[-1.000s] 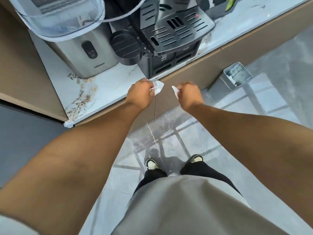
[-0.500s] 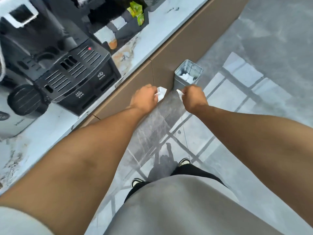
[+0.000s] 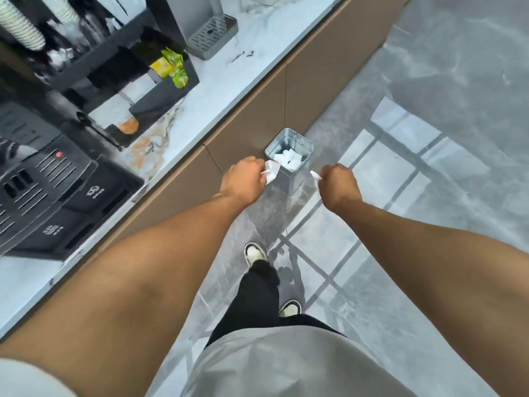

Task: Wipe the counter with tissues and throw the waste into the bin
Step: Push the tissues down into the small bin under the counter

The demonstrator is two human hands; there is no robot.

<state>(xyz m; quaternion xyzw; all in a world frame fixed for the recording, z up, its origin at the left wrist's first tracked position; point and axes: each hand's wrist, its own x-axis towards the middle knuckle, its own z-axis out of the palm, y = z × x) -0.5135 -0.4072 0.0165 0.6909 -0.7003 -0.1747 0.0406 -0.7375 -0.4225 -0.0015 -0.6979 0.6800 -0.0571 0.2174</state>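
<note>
This looks like a self-serve drinks corner in an office pantry or café: a marble-look counter (image 3: pixel 229 78) on brown cabinet fronts carries a black coffee machine (image 3: pixel 54 193), a dark organiser (image 3: pixel 137 67) stocked with green and yellow sachets (image 3: pixel 171 68), stacked paper cups (image 3: pixel 20 27) and a metal drip tray (image 3: pixel 211 35), above a polished grey tiled floor (image 3: pixel 443 124)

Open bin (image 3: pixel 297 179) mouth between hands

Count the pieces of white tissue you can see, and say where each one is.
3 at least: one tissue in the left hand, one in the right hand, and crumpled tissue inside the metal bin; more may be hidden there.
</note>
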